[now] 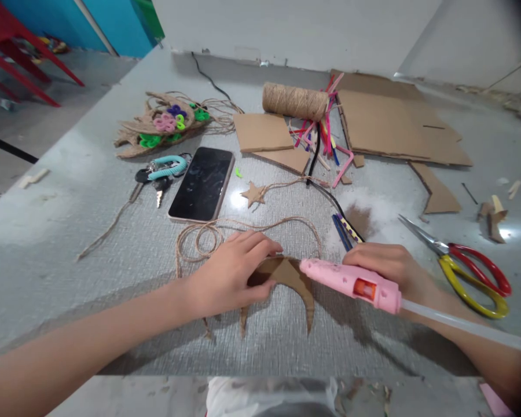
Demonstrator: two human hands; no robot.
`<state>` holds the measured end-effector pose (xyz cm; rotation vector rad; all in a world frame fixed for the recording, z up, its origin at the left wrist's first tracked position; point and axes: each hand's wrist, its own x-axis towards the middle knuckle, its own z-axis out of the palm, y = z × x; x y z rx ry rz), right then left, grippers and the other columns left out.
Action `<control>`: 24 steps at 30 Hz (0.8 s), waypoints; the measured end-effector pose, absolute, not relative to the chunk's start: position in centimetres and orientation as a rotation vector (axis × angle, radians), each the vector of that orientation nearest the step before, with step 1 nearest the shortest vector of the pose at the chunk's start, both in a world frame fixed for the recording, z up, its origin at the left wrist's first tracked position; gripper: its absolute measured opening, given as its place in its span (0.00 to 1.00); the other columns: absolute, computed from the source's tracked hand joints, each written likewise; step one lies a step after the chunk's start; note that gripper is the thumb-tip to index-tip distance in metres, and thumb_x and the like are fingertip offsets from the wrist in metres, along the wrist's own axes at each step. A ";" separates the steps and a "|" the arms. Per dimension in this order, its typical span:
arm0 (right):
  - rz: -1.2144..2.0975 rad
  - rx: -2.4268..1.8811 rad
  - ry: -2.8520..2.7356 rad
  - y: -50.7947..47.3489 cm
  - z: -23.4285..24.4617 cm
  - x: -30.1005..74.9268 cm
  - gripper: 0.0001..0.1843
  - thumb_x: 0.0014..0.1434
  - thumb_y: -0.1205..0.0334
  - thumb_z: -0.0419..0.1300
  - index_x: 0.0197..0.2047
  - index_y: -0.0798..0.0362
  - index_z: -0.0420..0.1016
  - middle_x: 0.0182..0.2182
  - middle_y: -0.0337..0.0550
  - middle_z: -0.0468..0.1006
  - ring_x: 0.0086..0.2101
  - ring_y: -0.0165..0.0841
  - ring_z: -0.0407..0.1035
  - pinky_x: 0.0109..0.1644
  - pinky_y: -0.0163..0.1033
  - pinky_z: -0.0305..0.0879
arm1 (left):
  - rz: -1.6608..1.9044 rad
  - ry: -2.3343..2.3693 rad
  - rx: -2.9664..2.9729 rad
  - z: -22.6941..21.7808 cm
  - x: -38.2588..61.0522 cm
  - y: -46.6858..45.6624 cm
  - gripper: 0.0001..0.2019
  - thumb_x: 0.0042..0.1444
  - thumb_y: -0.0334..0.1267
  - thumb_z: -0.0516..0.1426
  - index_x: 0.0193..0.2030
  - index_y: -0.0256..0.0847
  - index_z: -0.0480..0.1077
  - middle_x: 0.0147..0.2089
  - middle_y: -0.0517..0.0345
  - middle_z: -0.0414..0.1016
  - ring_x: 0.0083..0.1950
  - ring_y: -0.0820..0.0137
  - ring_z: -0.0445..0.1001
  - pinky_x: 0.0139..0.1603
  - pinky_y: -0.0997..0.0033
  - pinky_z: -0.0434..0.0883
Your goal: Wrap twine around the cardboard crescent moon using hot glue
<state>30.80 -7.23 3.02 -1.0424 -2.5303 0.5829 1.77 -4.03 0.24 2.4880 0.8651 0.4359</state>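
My left hand lies on a crescent-shaped cardboard piece on the grey table, its fingers curled over the piece's upper edge, pressing it down. My right hand grips a pink glue gun, whose nozzle points left at the top of the crescent, right by my left fingertips. A clear glue stick sticks out of the gun's back. Jute twine loops on the table just behind my left hand and runs to a small cardboard star.
Behind the hands lie a black phone, keys, a twine ornament with coloured flowers, a twine spool, pipe cleaners and cardboard sheets. Red-and-yellow scissors lie at the right. A black cord crosses the middle.
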 end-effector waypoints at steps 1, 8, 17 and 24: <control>0.587 -1.037 -2.549 -7.2 3.2 30.7 0.08 0.62 0.60 0.53 0.32 0.53 0.68 0.24 0.39 0.72 0.25 0.27 0.64 0.27 0.34 0.54 | 0.445 0.861 2.489 0.2 1.8 -4.0 0.14 0.56 0.38 0.55 0.48 0.39 0.63 0.43 0.52 0.73 0.44 0.62 0.71 0.43 0.59 0.69; 0.602 -1.052 -2.559 -7.3 3.2 30.6 0.09 0.62 0.62 0.53 0.30 0.53 0.67 0.22 0.38 0.70 0.24 0.27 0.61 0.27 0.35 0.52 | 0.474 0.835 2.490 0.0 1.8 -3.9 0.14 0.55 0.38 0.55 0.48 0.39 0.63 0.42 0.52 0.73 0.43 0.62 0.71 0.41 0.61 0.69; 0.593 -1.044 -2.564 -7.1 3.1 30.5 0.11 0.61 0.64 0.52 0.27 0.53 0.67 0.21 0.38 0.69 0.22 0.27 0.60 0.26 0.35 0.51 | 0.468 0.813 2.476 0.1 1.6 -3.9 0.13 0.56 0.38 0.55 0.47 0.38 0.63 0.43 0.51 0.73 0.44 0.61 0.71 0.41 0.61 0.69; 0.618 -1.051 -2.548 -7.2 3.1 30.3 0.11 0.61 0.63 0.53 0.27 0.54 0.67 0.20 0.37 0.68 0.22 0.26 0.59 0.25 0.35 0.50 | 0.459 0.811 2.468 0.0 1.7 -3.9 0.14 0.56 0.38 0.56 0.48 0.38 0.63 0.44 0.51 0.72 0.44 0.61 0.71 0.42 0.60 0.68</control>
